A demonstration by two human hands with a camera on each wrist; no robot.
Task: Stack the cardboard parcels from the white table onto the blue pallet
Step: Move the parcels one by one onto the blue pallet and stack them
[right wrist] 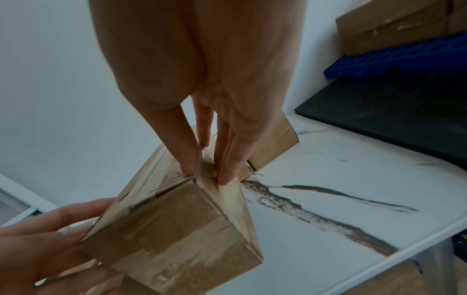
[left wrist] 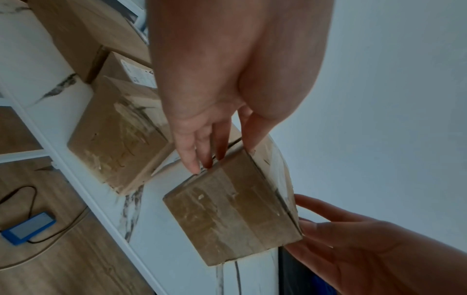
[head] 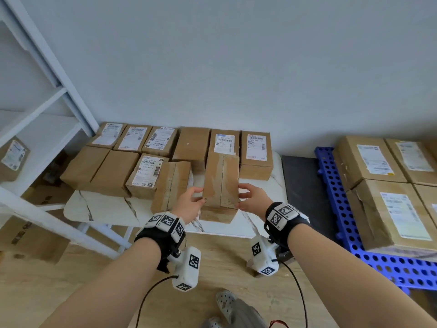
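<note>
From the head camera I see my left hand [head: 189, 204] and right hand [head: 253, 200] on opposite sides of a taped cardboard parcel [head: 221, 185] at the front of the white counter [head: 106, 207], fingers and thumbs wrapped over its near top corners. Just left of it sits another taped parcel [head: 171, 185]. Behind them more parcels fill two rows, several with white labels [head: 256, 147]. On my right, the blue pallet [head: 340, 200] carries larger labelled boxes [head: 369, 159].
</note>
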